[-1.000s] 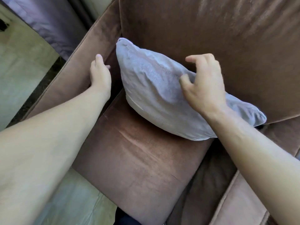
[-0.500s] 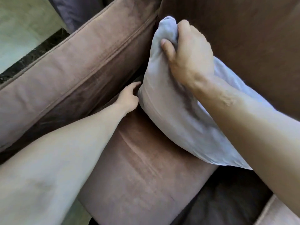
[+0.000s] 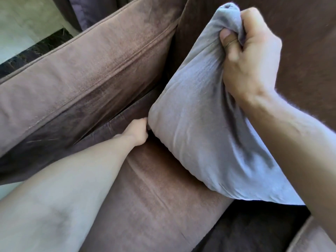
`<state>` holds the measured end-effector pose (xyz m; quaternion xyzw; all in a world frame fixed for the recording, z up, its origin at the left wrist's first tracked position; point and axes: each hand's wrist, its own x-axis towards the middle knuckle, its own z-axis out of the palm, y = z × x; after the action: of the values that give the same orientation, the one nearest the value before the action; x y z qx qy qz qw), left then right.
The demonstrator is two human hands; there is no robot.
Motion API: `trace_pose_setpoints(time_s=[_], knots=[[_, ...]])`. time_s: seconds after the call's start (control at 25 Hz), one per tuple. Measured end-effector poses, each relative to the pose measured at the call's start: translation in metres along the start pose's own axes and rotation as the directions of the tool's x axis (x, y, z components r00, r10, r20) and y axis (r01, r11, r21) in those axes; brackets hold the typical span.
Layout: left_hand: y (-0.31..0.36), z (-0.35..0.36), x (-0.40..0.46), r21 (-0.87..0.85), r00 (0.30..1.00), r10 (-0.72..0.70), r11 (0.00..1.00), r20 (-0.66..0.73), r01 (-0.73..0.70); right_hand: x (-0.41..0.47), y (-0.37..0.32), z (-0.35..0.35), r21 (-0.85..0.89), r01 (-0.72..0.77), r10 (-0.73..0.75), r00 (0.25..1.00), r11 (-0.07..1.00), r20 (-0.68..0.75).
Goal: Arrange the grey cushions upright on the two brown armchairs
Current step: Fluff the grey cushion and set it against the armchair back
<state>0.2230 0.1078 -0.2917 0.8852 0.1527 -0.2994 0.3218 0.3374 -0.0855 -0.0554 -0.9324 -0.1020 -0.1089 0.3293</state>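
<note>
A grey cushion (image 3: pixel 196 124) stands tilted on the seat of a brown armchair (image 3: pixel 154 197), leaning towards the backrest. My right hand (image 3: pixel 251 57) is clenched on the cushion's bunched top corner, high against the backrest. My left hand (image 3: pixel 139 130) grips the cushion's lower left corner, down where the seat meets the padded left armrest (image 3: pixel 87 73). The cushion's right end is hidden behind my right forearm.
The armchair's dark brown backrest (image 3: pixel 300 33) fills the top right. A pale floor with a dark stone strip (image 3: pixel 32 50) lies beyond the left armrest, and purple-grey fabric (image 3: pixel 87 13) hangs at the top. The right armrest (image 3: pixel 316 237) shows at the bottom right.
My right hand went from resting on the cushion's middle to clenching its top corner and lifting it. My left hand left the armrest and took the lower corner. The view closed in.
</note>
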Motion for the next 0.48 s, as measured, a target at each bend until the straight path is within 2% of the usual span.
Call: trace_pose_setpoints(time_s=[0.12, 0.2, 0.24, 0.28, 0.4, 0.48], knots=[[-0.006, 0.013, -0.007, -0.310, 0.992, -0.121, 0.942, 0.037, 0.126, 0.007, 0.002, -0.003, 0.000, 0.002, -0.002, 0.999, 1.000, 0.038], [-0.002, 0.012, 0.001, -0.568, 0.980, -0.198, 0.806, 0.007, 0.167, 0.006, 0.003, -0.002, 0.002, -0.004, 0.004, 0.998, 1.000, 0.062], [0.001, 0.007, 0.006, -0.643, 0.972, -0.236, 0.748, -0.020, 0.168, 0.005, 0.003, 0.000, 0.002, -0.011, 0.010, 0.997, 1.000, 0.071], [0.004, 0.002, 0.011, -0.671, 0.965, -0.258, 0.723, -0.037, 0.168, 0.004, 0.004, 0.001, 0.005, -0.018, 0.017, 0.997, 1.000, 0.074], [0.014, -0.006, 0.022, -0.594, 0.972, -0.237, 0.783, -0.008, 0.186, 0.000, 0.006, 0.001, 0.035, -0.029, 0.026, 0.998, 0.999, 0.064], [0.020, -0.006, 0.026, -0.590, 0.971, -0.239, 0.780, 0.031, 0.211, -0.003, 0.006, -0.001, 0.043, -0.038, 0.035, 0.997, 0.998, 0.068]])
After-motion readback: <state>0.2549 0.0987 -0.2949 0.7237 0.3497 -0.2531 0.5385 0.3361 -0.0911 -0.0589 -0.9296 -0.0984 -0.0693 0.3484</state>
